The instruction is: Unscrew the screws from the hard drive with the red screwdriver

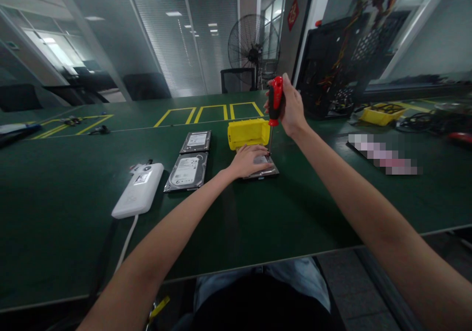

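Note:
My right hand (292, 107) is closed around the red and black handle of a screwdriver (274, 104). The screwdriver stands upright, its shaft pointing down to the far right part of a hard drive (268, 171); whether the tip sits in a screw is too small to tell. Across the same drive my left hand (248, 161) lies flat with fingers stretched out, hiding much of its top. Right behind the drive is a yellow plastic bin (249, 133). Left of my left hand, two more hard drives, a nearer one (186, 171) and a farther one (196, 141), lie label up, end to end.
A white power bank (138, 191) with a cable lies at left. Far right are an open computer case (328, 65), another yellow bin (381, 114) and black cables (424, 122). Yellow tape rectangles (210, 107) mark the green table (295, 213). A fan (253, 50) stands beyond it.

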Action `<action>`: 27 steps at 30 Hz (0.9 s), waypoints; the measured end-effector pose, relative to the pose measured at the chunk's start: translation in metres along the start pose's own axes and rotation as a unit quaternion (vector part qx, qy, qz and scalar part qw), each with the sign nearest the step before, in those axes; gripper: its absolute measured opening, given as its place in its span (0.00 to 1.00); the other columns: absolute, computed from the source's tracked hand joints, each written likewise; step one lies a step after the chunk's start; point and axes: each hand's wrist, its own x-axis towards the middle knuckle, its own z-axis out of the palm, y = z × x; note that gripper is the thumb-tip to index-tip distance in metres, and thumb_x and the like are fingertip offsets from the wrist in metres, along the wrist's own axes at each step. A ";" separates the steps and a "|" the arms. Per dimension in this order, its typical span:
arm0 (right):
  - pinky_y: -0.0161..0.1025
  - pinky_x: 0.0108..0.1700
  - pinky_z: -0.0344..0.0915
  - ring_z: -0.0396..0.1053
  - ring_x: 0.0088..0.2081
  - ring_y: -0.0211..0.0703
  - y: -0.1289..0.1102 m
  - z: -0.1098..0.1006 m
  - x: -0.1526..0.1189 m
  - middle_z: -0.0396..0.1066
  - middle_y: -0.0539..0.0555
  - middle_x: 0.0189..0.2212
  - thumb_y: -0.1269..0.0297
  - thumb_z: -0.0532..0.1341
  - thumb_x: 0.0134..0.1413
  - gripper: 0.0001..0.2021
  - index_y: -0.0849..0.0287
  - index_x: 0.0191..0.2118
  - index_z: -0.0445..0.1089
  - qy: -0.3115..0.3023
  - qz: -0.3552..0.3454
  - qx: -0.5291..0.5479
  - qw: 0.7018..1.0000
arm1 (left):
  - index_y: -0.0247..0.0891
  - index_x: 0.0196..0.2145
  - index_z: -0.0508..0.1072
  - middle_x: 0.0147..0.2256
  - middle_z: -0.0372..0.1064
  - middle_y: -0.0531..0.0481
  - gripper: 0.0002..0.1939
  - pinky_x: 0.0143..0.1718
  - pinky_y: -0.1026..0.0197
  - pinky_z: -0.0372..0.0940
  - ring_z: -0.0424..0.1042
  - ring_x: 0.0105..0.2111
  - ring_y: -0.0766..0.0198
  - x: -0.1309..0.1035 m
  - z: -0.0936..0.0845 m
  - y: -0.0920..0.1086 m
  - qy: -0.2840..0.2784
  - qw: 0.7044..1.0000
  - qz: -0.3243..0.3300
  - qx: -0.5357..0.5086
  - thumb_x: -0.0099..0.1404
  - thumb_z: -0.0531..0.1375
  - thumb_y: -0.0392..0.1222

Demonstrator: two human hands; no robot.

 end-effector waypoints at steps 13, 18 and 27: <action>0.33 0.22 0.61 0.69 0.27 0.35 0.000 0.003 0.000 0.68 0.48 0.29 0.38 0.59 0.43 0.22 0.50 0.36 0.59 0.018 -0.026 -0.003 0.999 | 0.43 0.51 0.68 0.56 0.61 0.51 0.28 0.58 0.47 0.49 0.58 0.56 0.55 0.001 0.004 -0.003 0.014 1.000 0.005 0.004 0.62 0.48 0.63; 0.33 0.23 0.60 0.67 0.25 0.34 -0.001 0.003 -0.002 0.67 0.46 0.26 0.39 0.59 0.43 0.22 0.48 0.37 0.60 0.003 -0.034 0.008 0.999 | 0.43 0.51 0.67 0.56 0.60 0.51 0.28 0.59 0.47 0.48 0.57 0.56 0.55 0.000 0.002 -0.002 0.010 1.000 0.002 0.006 0.62 0.48 0.63; 0.34 0.21 0.58 0.63 0.23 0.34 -0.001 0.002 -0.001 0.68 0.49 0.28 0.37 0.54 0.48 0.21 0.49 0.38 0.65 -0.030 -0.025 0.029 0.999 | 0.41 0.52 0.67 0.56 0.60 0.50 0.30 0.57 0.48 0.50 0.58 0.56 0.55 0.000 0.004 -0.005 0.017 1.000 0.015 0.004 0.62 0.48 0.64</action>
